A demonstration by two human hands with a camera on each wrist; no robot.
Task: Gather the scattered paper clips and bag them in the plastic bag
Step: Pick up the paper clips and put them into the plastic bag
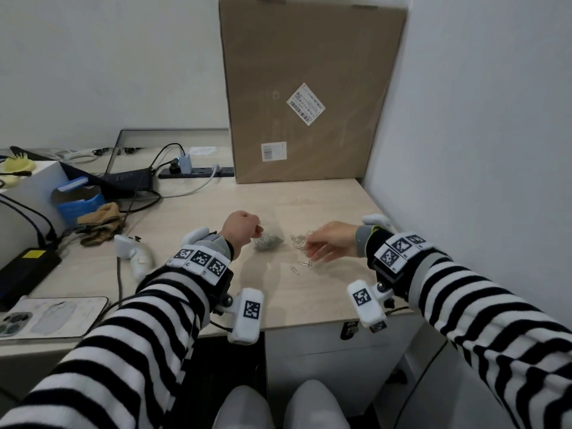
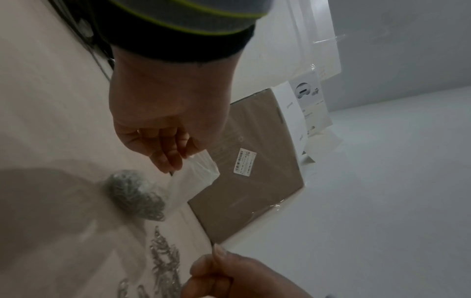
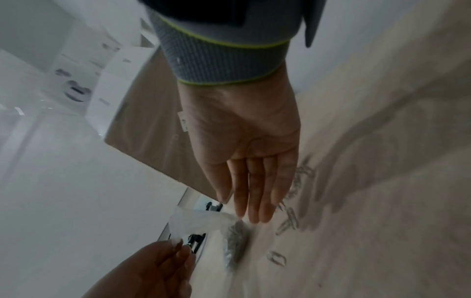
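- Left hand [image 1: 240, 228] pinches the upper edge of the plastic bag [image 1: 268, 241], fingers [image 2: 165, 159] curled on the film; the bag's belly rests on the worktop [image 1: 309, 292], near the middle toward the right edge, already heavy with a grey wad of clips.
- Right hand [image 1: 332, 243] hovers over the loose paper clips [image 1: 301, 243], fingers [image 3: 251, 193] straight and released, grasping nothing that I can see; the clips lie just beside the bag on its right, a few strays nearer the front edge.
- To do this step well, I'd say: sweep the clips into one tight pile before lifting; keep the bag's mouth held up and wide, so the handful drops in rather than spilling; mind the strays near the front edge.
- The head view alone gives the layout: the cardboard box [image 1: 309, 88] standing at the back edge, clutter toward the left.
- The left wrist view shows the pinch on the film; the head view hides it behind the knuckles.
- The right wrist view shows the open palm from beneath, blurred clips beside it.
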